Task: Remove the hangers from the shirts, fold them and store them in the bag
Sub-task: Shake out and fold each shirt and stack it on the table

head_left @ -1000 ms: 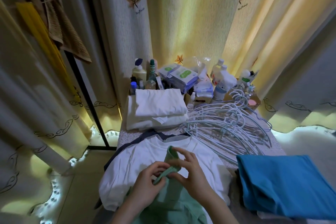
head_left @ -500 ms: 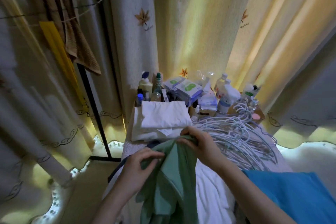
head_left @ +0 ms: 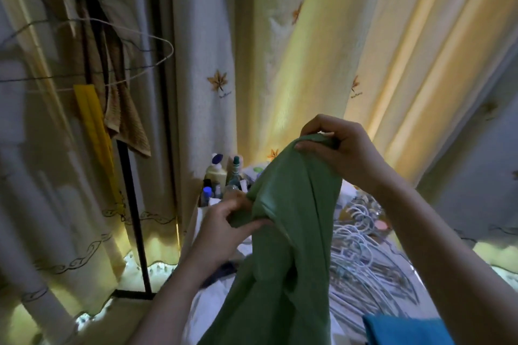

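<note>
A green shirt (head_left: pixel 291 232) hangs in the air above the table, held up by both hands. My right hand (head_left: pixel 342 151) pinches its top edge high at centre right. Lower and to the left, my left hand (head_left: pixel 224 230) grips a fold of the same green cloth. Behind the shirt, a heap of pale blue wire hangers (head_left: pixel 361 255) lies on the table. A white shirt (head_left: pixel 213 305) lies flat beneath the green one. The corner of a folded blue garment (head_left: pixel 403 330) shows at the bottom right. No bag is in view.
Bottles and packets (head_left: pixel 221 176) crowd the table's far edge against the curtains. A black clothes rack (head_left: pixel 131 204) stands at left with a brown towel (head_left: pixel 123 109), a yellow cloth (head_left: pixel 95 126) and an empty wire hanger (head_left: pixel 117 64) on it.
Both hands have lifted the green shirt from the table up into the air; my right hand rose highest. The camera tilted upward, so the folded white stack is now hidden behind the shirt.
</note>
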